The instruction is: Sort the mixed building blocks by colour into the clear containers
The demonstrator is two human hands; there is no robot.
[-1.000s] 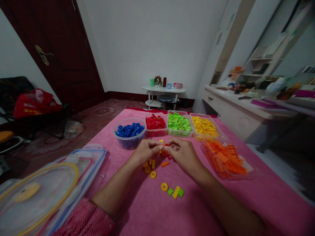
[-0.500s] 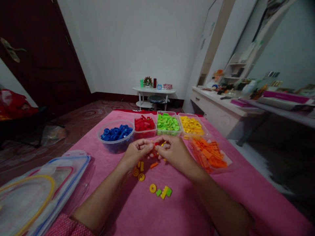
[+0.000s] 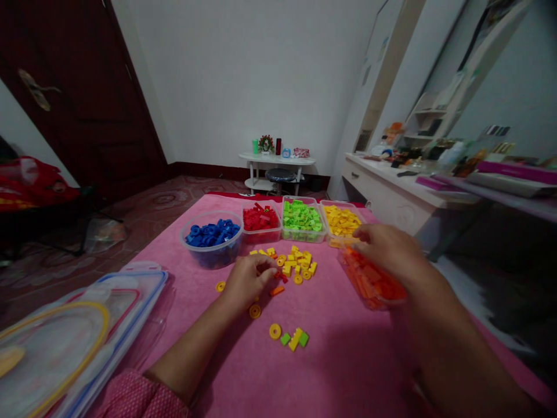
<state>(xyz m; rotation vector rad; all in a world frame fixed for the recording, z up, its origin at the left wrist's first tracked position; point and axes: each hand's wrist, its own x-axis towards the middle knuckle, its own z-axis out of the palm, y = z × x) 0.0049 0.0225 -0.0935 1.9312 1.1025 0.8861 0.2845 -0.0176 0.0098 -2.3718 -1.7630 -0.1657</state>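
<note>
My left hand point(image 3: 246, 281) rests on the pink cloth point(image 3: 331, 360) with its fingers curled in a pinch. Small red bits point(image 3: 279, 275) show at its fingertips, but I cannot make out what it grips. A loose pile of yellow bricks and rings point(image 3: 296, 264) lies just right of it, with an orange piece point(image 3: 276, 290) below. My right hand point(image 3: 389, 251) hovers over the tray of orange bricks point(image 3: 373, 283), its back to the camera and its fingers mostly hidden, pointing toward the yellow tray point(image 3: 342, 221).
At the back stand a bowl of blue rings point(image 3: 212, 237), a red-brick tray point(image 3: 260, 220) and a green-brick tray point(image 3: 301, 218). Yellow rings point(image 3: 274, 331) and green and yellow bricks point(image 3: 296, 338) lie nearer me. Plastic lids point(image 3: 65, 334) are stacked at the left. A desk point(image 3: 391, 197) is at the right.
My hands have parted: the right one moved right over the orange tray, the left stayed on the cloth. A scatter of yellow pieces now lies where the hands met.
</note>
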